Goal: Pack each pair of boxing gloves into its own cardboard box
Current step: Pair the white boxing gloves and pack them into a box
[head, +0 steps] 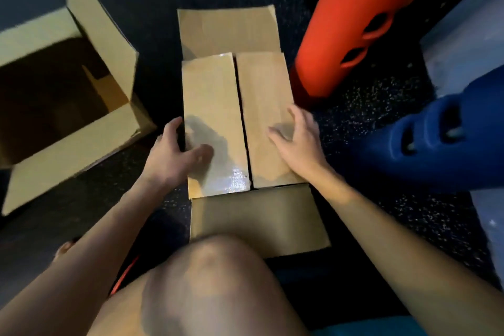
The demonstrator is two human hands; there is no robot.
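Note:
A cardboard box [240, 84] stands on the dark floor in front of me, its two long side flaps folded down and nearly meeting along a dark middle gap. The far flap and the near flap still lie open outward. My left hand [174, 155] rests at the box's left edge with the thumb on the left flap. My right hand [294, 139] lies spread on the right flap, fingers apart. What the box holds is hidden under the flaps. No boxing gloves are in view.
A second cardboard box [109, 43] stands open at the left, its inside dark. An orange moulded plastic piece [346, 22] leans at the upper right and a blue one [425, 144] lies at the right. My bare knee [207, 281] fills the lower middle.

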